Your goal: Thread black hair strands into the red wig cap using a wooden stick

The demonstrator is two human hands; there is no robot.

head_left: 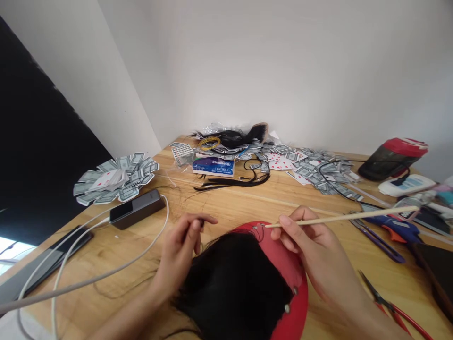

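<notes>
while the right hand [316,250] pinches a thin wooden stick [339,218] between thumb and bent fingers [288,227], its tip rests at the edge of a red dome-shaped form [295,278], a grip that seems chosen for fine control at that one spot. the form sits at the near edge of the table, within easy reach of both hands, with long black hair [230,288] draped over it and small metal pins [287,308] set in its red surface, apparently to fix the hair in place. the left hand [179,252] is raised beside the hair, its fingers [198,222] curled and nearly closed; whether they hold a fine strand, i cannot tell. to the right lie red-handled pliers [389,307] and a blue glue gun [392,229], kept close on the working side. to the left, a power bank [136,208] trails white cable across the wooden table [226,208]. farther off are fanned playing cards [116,179], a tissue pack [213,166], a coil of yellow wire [208,142], and a loose black hairpiece [231,137] near the wall corner.
</notes>
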